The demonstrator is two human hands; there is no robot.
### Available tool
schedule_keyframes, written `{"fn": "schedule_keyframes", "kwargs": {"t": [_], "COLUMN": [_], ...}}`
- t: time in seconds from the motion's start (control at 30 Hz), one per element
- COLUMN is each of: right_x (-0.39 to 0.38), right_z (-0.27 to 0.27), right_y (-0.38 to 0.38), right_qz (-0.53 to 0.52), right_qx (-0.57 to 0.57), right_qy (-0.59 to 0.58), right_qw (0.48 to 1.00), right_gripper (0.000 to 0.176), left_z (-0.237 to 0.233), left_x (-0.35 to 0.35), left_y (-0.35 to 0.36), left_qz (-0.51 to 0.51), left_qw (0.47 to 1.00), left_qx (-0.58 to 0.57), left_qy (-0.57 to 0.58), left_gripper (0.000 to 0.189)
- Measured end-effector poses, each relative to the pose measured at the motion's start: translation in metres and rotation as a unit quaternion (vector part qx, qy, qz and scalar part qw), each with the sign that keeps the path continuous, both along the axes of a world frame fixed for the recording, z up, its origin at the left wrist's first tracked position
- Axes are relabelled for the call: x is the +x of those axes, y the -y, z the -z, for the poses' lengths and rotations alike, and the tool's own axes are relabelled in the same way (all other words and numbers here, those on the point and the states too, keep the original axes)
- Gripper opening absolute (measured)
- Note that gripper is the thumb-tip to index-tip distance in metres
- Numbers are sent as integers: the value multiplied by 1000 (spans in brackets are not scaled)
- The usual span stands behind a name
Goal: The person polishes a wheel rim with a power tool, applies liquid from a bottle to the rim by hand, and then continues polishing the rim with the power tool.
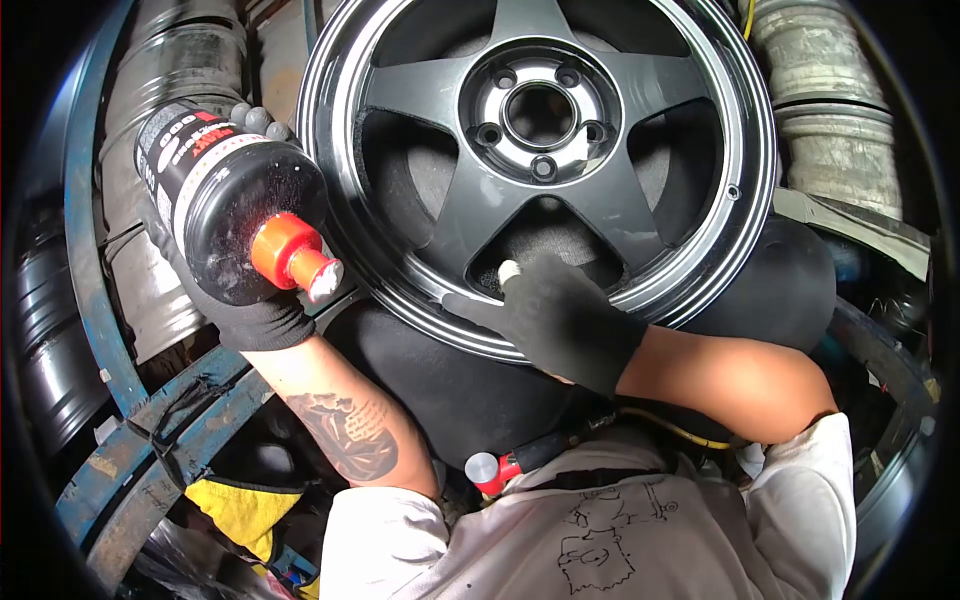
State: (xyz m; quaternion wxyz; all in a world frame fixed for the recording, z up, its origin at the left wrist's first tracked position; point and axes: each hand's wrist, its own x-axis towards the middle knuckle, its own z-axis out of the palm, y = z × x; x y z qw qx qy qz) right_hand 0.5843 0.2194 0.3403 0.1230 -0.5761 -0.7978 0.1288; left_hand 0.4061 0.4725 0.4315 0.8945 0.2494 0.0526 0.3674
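My left hand (235,318), in a dark glove with grey fingertips, is wrapped round a large black bottle of compound (255,190). The bottle is tilted, its orange-red nozzle (290,255) facing down and right, with white residue at the tip. A dark grey five-spoke wheel rim (450,205) with a polished lip lies in front of me. On its near edge is my gloved right hand (555,315), thumb stretched along the lip and apart from the index finger, whose tip is white. The other fingers of that hand are mostly hidden.
Under the rim is a black padded support (400,350). A red-headed tool (490,472) with a yellow hose (680,432) lies near my waist. Metal drums (835,130) stand on both sides. Blue metal framing (100,250) and a yellow cloth (235,512) are at left.
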Motion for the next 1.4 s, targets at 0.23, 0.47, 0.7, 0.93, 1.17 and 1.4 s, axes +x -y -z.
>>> {"fn": "schedule_keyframes", "kwargs": {"t": [0.23, 0.47, 0.7, 0.93, 1.17, 1.4], "right_x": [3, 14, 48, 48, 38, 41], "right_z": [0, -19, -44, -15, -46, -61], "right_y": [-11, -10, -35, -50, -40, -42], "right_qz": [-29, -66, -38, -143, -65, 13], "right_qx": [-63, -124, -162, -73, -221, -396], "right_qy": [-38, 21, -258, -736, -797, -824], "right_qw": [997, 990, 952, 658, 558, 404], "right_gripper": [83, 57, 60, 53, 69, 88], "left_z": [-3, -7, -29, -3, -1, 0], "left_x": [2, 7, 39, 6, 3, -1], "left_y": [3, 1, 21, -4, -2, -5], "left_qz": [-9, -16, -282, -93, -86, -76], "left_qw": [1000, 999, 918, 995, 996, 996], "left_qx": [7, 18, 55, 38, 35, 43], "left_qy": [-6, -28, -273, 6, 19, 27], "left_gripper": [99, 98, 93, 89, 84, 80]}}
